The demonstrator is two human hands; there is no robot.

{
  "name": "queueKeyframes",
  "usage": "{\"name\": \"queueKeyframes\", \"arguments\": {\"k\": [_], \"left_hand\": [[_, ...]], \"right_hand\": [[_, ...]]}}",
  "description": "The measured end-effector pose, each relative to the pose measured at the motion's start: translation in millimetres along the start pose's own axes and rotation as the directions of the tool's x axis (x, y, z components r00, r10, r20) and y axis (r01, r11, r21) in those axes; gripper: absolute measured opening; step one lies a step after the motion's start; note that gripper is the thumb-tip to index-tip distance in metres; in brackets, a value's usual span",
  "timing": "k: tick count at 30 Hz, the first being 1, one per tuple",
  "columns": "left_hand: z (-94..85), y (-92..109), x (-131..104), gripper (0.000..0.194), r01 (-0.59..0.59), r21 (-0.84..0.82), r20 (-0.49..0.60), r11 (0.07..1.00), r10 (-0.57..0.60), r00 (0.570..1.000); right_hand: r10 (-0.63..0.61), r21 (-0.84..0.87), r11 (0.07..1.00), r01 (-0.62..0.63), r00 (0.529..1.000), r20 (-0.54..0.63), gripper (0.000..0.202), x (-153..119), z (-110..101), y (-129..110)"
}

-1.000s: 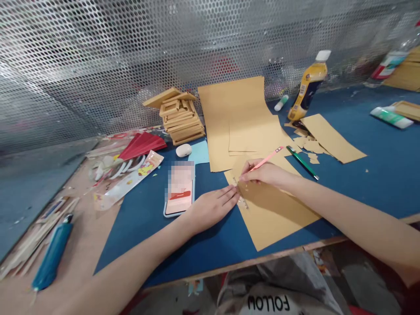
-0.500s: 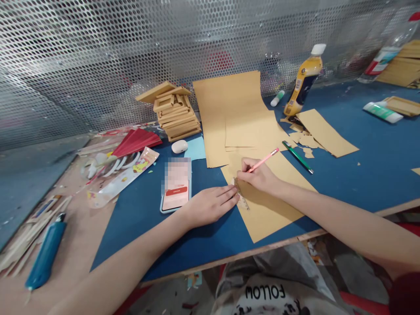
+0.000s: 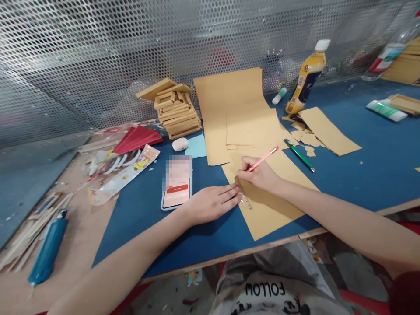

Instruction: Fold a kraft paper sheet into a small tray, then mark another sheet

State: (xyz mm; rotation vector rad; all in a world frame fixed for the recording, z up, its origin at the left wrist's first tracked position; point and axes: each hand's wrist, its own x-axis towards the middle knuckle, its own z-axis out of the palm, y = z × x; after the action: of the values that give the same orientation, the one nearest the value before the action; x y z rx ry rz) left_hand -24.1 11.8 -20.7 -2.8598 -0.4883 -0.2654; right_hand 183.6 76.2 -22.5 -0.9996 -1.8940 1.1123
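My right hand (image 3: 257,174) is closed around a pink pencil (image 3: 265,158), its eraser end pointing up and right. The pencil's tip is hidden by my fingers, close to the left edge of a tan paper sheet (image 3: 278,210). Flat and with fingers stretched out, my left hand (image 3: 215,203) presses its fingertips on a clear ruler (image 3: 246,201) that lies along that edge. A phone (image 3: 177,192) with a lit screen rests just beyond my left wrist. To the right of my right hand lies a green pen-like tool (image 3: 299,155).
Behind stand a stack of tan cardboard pieces (image 3: 180,116), larger tan sheets (image 3: 229,96) and a yellow drink bottle (image 3: 306,78). A white earbud case (image 3: 180,144) sits by the phone. A blue glue gun (image 3: 49,247) lies at left. Paper scraps (image 3: 308,139) lie at right.
The view has shifted slightly. Both hands stay at nearly the same place on the paper and ruler, with no clear change in grip.
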Motion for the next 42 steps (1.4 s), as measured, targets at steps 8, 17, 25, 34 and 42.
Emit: {"name": "queueKeyframes", "arguments": {"k": [8, 17, 25, 34, 42], "left_hand": [[-1.6, 0.2, -0.4, 0.036, 0.003, -0.032, 0.047, 0.999, -0.001, 0.999], [-0.6, 1.5, -0.4, 0.036, 0.014, -0.043, 0.016, 0.999, -0.014, 1.000], [-3.3, 0.7, 2.2, 0.037, 0.007, -0.028, 0.047, 1.000, -0.006, 0.999], [-5.4, 1.0, 3.1, 0.035, 0.011, -0.047, 0.087, 0.999, -0.007, 0.996], [-5.3, 0.7, 4.9, 0.032, -0.007, -0.050, -0.018, 0.999, 0.006, 1.000]], "right_hand": [[0.001, -0.011, 1.000, -0.001, 1.000, 0.012, 0.021, 0.4, -0.5, -1.0], [0.011, -0.017, 1.000, -0.011, 1.000, 0.029, 0.021, -0.1, -0.9, -2.2], [0.048, 0.003, 0.999, -0.048, 0.998, 0.049, 0.024, 1.0, -1.8, -4.8], [0.024, -0.015, 1.000, -0.021, 0.964, 0.264, 0.027, -0.3, -10.4, 1.0], [0.033, 0.060, 0.996, -0.071, 0.875, 0.483, 0.029, -4.4, -14.0, 5.5]]}}
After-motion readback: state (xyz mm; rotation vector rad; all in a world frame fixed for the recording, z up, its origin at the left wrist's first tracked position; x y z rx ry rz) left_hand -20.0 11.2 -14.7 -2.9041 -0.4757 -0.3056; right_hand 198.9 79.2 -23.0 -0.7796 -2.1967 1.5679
